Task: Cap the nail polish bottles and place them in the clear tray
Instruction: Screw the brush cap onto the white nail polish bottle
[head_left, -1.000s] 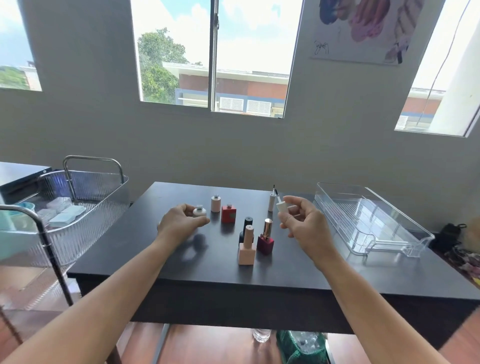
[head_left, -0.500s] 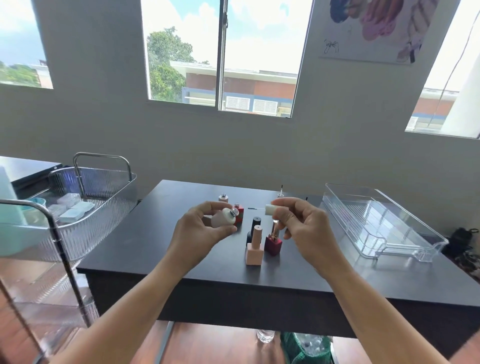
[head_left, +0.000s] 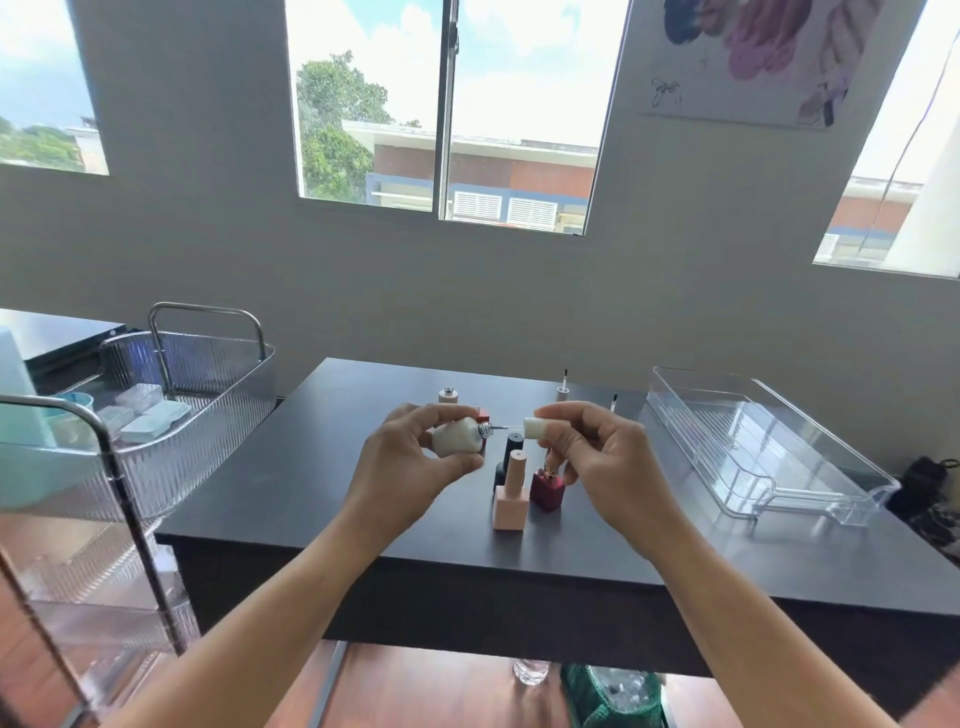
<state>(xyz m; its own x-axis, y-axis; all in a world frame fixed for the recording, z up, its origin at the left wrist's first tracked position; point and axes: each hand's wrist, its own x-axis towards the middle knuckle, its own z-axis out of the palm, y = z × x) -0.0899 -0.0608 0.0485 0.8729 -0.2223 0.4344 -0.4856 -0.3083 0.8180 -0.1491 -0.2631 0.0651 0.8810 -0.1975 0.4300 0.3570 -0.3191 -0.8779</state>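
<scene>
My left hand (head_left: 410, 462) grips a round white nail polish bottle (head_left: 458, 436), tipped sideways with its open metal neck pointing right. My right hand (head_left: 597, 457) pinches the white cap (head_left: 537, 427), whose thin brush stem points left, its tip at the bottle's neck. Below them on the dark table (head_left: 291, 488) stand a capped pink bottle (head_left: 511, 493), a dark red bottle (head_left: 547, 487) and a black-capped bottle (head_left: 512, 451). An uncapped beige bottle (head_left: 448, 396) and a red bottle (head_left: 483, 415) stand further back. The clear tray (head_left: 758, 447) lies at the right.
Two loose brush caps (head_left: 563, 387) stand upright near the table's far edge, one close to the tray. A ribbed metal-framed cart (head_left: 171, 415) holding small boxes stands left of the table. A glass and a green bag lie under the table.
My left hand lifted the white bottle off the table and tipped it sideways. My right hand turned the cap level and brought its brush tip up to the bottle's neck.
</scene>
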